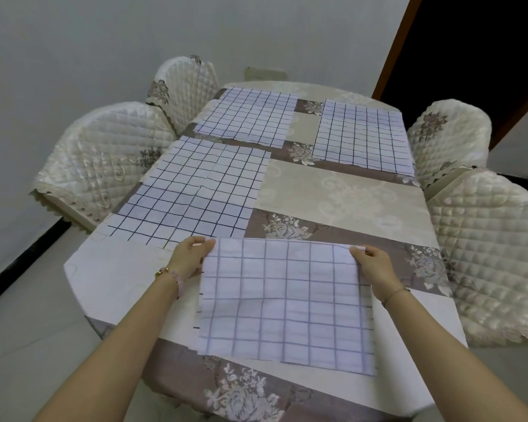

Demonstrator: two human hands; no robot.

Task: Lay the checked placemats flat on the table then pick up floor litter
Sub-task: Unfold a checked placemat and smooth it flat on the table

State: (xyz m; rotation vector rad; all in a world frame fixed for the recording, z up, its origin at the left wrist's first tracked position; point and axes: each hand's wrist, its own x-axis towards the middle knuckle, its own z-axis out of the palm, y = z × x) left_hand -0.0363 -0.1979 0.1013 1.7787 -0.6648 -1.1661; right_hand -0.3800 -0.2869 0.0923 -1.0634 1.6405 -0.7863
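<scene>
Item one, the table (333, 190): I see it covered in a cream and mauve cloth with flower panels, and I take it as my landmark for all that follows. Item two, the near placemat (287, 303), white with a blue-grey check, at the table's near end; its far edge is lifted off the cloth while its near part lies on the cloth. Item three, my left hand (191, 257), at the mat's far left corner, fingers curled closed and pinching that corner, a bead bracelet on the wrist. Item four, my right hand (374, 264), at the mat's far right corner, fingers likewise closed on the cloth edge, a thin band on the wrist. Item five, a second checked mat (192, 193) lying flat along the table's left side, just beyond the left hand. Item six, a third mat (250, 117) flat at the table's far left. Item seven, a fourth mat (360, 137) flat at the table's far right. Item eight, four quilted cream chairs, two left of the table (104, 159) and two right of it (485, 254). I can read no brand, label or writing anywhere.
</scene>
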